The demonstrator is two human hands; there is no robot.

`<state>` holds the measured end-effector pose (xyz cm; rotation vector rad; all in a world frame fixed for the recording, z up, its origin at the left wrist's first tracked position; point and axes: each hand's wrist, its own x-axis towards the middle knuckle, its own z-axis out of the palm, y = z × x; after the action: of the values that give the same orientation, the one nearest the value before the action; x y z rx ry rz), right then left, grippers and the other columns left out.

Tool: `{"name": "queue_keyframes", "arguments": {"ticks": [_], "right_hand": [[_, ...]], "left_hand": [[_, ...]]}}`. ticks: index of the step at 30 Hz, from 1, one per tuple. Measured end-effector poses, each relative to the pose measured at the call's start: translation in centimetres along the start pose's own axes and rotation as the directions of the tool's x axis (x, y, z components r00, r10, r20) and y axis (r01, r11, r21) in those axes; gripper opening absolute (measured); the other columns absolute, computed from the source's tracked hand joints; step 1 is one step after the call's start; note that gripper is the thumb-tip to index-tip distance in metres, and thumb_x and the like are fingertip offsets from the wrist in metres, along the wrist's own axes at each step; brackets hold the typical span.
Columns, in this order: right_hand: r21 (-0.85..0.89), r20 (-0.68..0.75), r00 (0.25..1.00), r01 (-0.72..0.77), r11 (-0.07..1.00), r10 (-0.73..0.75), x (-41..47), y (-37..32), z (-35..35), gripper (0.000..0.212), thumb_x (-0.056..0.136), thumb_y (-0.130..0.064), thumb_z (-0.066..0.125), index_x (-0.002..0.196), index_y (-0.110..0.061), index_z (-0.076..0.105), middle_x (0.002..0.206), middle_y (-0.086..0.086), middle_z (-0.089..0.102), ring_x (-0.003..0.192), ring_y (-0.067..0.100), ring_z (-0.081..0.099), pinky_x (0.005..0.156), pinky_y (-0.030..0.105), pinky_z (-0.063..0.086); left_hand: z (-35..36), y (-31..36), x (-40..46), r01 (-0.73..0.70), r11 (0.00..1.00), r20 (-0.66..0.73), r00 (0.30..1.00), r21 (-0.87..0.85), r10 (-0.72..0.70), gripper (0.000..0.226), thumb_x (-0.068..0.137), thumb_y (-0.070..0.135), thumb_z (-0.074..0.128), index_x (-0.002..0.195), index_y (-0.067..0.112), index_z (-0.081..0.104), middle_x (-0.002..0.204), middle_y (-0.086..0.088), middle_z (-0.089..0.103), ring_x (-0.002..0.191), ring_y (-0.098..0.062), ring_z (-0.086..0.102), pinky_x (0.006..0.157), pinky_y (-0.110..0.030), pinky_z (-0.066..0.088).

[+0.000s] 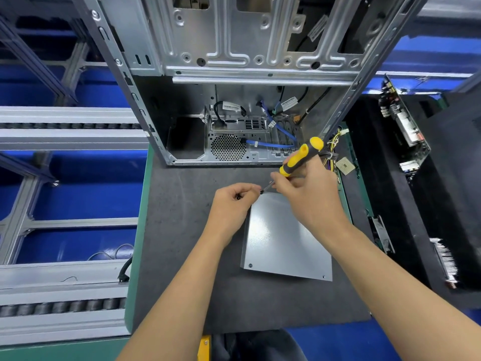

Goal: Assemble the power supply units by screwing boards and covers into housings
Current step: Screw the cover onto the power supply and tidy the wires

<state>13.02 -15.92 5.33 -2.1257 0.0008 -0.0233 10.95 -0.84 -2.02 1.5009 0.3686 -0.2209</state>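
The person's right hand [309, 194] is gripping a yellow-and-black screwdriver [299, 158] right of the frame's centre, fingers curled round the handle. Its long axis is running on a slant — handle end pointing to the upper right, thin shaft and tip pointing down to the lower left, where the tip is meeting the upper left corner of the grey metal cover [283, 241]. The left hand [234, 201] is sitting just beside that tip, its fingers curled and pinching something small and dark at the corner; I cannot tell whether it is a screw. The cover is lying flat on the dark mat [182, 230] in the lower middle of the frame, its long sides running from the tip towards the bottom edge, a screw hole showing at each near corner. An open computer case [234, 100] is standing behind it across the upper middle, blue cables inside. At the right edge a circuit board in a housing [403, 126] is lying tilted — well apart from the hands
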Motion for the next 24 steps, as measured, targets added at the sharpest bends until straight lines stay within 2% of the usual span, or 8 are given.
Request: {"name": "queue_keyframes", "arguments": {"ticks": [3,6,11,14,17,19,22,24], "right_hand": [[-0.124,0.046,0.995,0.093,0.988,-0.088,0.2,-0.8,-0.1,0.028,0.083,-0.023,0.078,0.089,-0.025,0.051,0.069,-0.017,0.064,0.070,0.001,0.065,0.068,0.026,0.054],[-0.208,0.100,0.989,0.125,0.970,-0.106,0.5,-1.6,0.0,0.030,0.082,-0.027,0.078,0.089,-0.020,0.050,0.065,-0.014,0.062,0.070,0.011,0.063,0.070,0.038,0.054],[-0.308,0.145,0.983,0.149,0.940,-0.109,1.1,-2.5,0.2,0.034,0.080,-0.029,0.078,0.090,-0.019,0.047,0.065,-0.008,0.061,0.070,0.022,0.061,0.069,0.041,0.053],[-0.300,0.216,0.973,0.143,0.943,-0.079,1.2,-3.4,-0.3,0.042,0.076,-0.031,0.080,0.095,-0.023,0.044,0.075,-0.004,0.064,0.073,0.020,0.064,0.073,0.041,0.053],[-0.244,0.293,0.935,0.275,0.930,-0.200,1.3,-5.4,-2.2,0.059,0.075,-0.031,0.080,0.118,-0.036,0.040,0.103,-0.008,0.053,0.084,0.002,0.060,0.080,0.033,0.050],[-0.335,0.403,0.871,0.426,0.841,-0.281,1.8,-6.8,-3.6,0.049,0.081,-0.026,0.073,0.122,-0.033,0.047,0.105,-0.007,0.048,0.087,0.005,0.056,0.080,0.030,0.046],[-0.527,0.567,0.789,0.569,0.631,-0.238,2.9,-8.5,-4.5,0.010,0.092,-0.023,0.063,0.100,-0.019,0.059,0.093,-0.004,0.051,0.090,0.021,0.055,0.073,0.030,0.036],[-0.644,0.588,0.798,0.561,0.521,-0.132,3.4,-9.4,-4.1,0.020,0.098,-0.036,0.055,0.094,-0.016,0.056,0.082,-0.001,0.049,0.088,0.025,0.052,0.071,0.030,0.032]], "left_hand": [[-0.1,0.1,0.0,-0.013,1.000,0.010,1.000,0.001,0.013,0.015,0.093,0.016,0.066,0.093,0.023,0.079,0.092,0.007,0.077,0.088,-0.004,0.067,0.084,-0.022,0.052],[0.0,0.2,-0.2,-0.072,0.997,0.008,0.997,0.017,0.072,0.018,0.092,0.008,0.065,0.097,0.019,0.079,0.085,0.004,0.075,0.080,-0.004,0.062,0.076,-0.017,0.050],[0.5,0.6,-0.5,-0.326,0.923,-0.014,0.942,0.204,0.336,0.009,0.081,0.003,0.078,0.084,0.011,0.076,0.066,0.008,0.043,0.057,-0.003,0.040,0.061,-0.011,0.035],[0.5,0.8,-0.2,-0.406,0.861,0.001,0.905,0.306,0.426,0.025,0.081,0.002,0.078,0.072,0.021,0.066,0.064,0.010,0.039,0.058,-0.004,0.039,0.059,-0.011,0.031],[0.5,0.6,-0.1,-0.412,0.857,-0.001,0.901,0.310,0.433,0.014,0.081,0.003,0.079,0.076,0.013,0.072,0.065,0.011,0.041,0.058,-0.002,0.041,0.059,-0.011,0.033],[0.5,0.4,-0.1,-0.419,0.852,-0.008,0.896,0.313,0.444,0.006,0.082,0.003,0.079,0.083,0.009,0.077,0.066,0.012,0.044,0.059,-0.001,0.044,0.060,-0.011,0.035],[0.6,0.1,0.1,-0.416,0.854,-0.008,0.898,0.311,0.440,0.006,0.083,0.004,0.078,0.086,0.009,0.078,0.068,0.010,0.046,0.061,0.000,0.046,0.061,-0.010,0.037],[0.7,-0.1,0.0,-0.397,0.868,-0.015,0.907,0.300,0.420,0.008,0.083,0.005,0.078,0.090,0.010,0.079,0.069,0.009,0.047,0.062,0.000,0.046,0.063,-0.010,0.038]]}}
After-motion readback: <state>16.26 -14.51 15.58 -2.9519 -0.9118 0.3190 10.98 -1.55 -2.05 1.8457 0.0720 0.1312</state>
